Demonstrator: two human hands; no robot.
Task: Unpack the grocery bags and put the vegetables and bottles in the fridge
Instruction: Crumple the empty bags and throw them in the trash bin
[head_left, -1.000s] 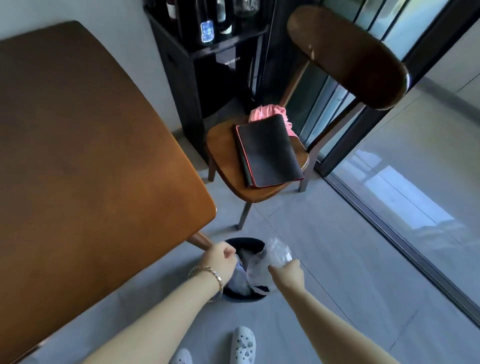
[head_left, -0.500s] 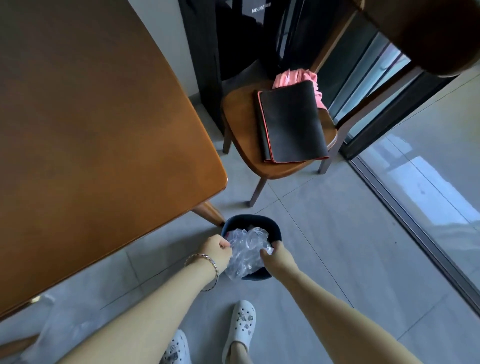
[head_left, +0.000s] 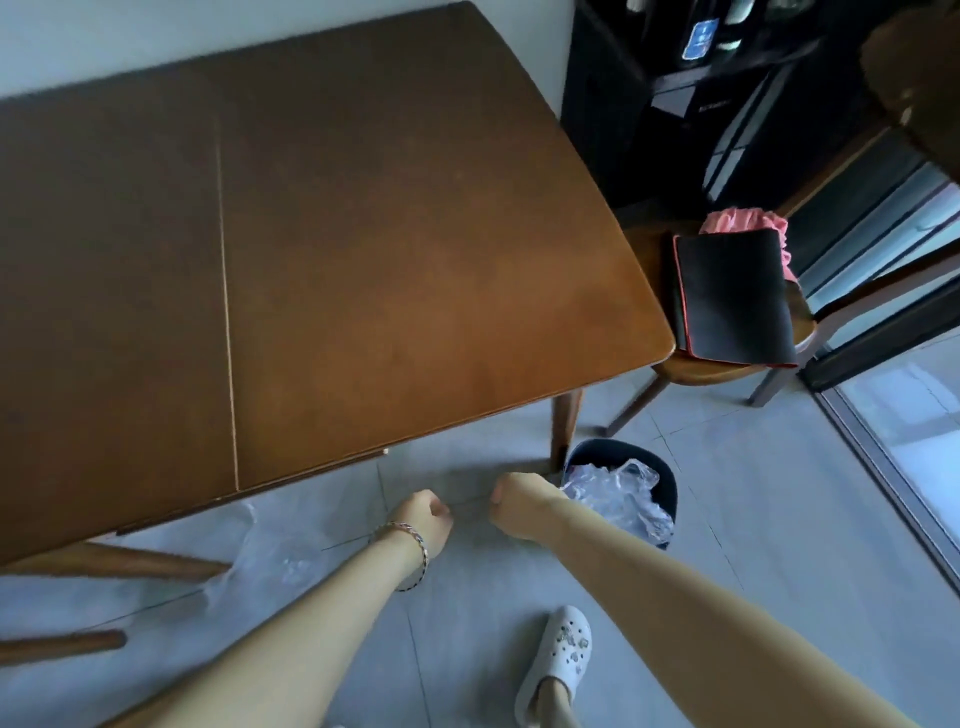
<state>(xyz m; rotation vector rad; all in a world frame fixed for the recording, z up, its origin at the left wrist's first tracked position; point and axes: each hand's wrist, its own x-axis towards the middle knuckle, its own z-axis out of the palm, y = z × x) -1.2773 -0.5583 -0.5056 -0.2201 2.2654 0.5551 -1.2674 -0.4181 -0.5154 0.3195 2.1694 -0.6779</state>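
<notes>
Our left hand (head_left: 423, 524) and right hand (head_left: 519, 501) curl on nothing; the crumpled clear plastic bag (head_left: 270, 552) on the grey tiled floor (head_left: 467, 623) looks light, limp and slippery, so we would pinch a bunched fold.

Brown wooden surface (head_left: 363, 234) filling the upper left of the frame, pale seam across it, grey tiled floor (head_left: 727, 519) below, dark bin (head_left: 672, 483) right of centre near a leg of the surface, crumpled clear plastic (head_left: 613, 493) inside it, clear plastic bag (head_left: 270, 551) on the floor at lower left, white clog (head_left: 558, 660) at bottom centre, wooden chair (head_left: 696, 371) at right, black pad (head_left: 732, 296) and pink cloth (head_left: 737, 221) on its seat
</notes>
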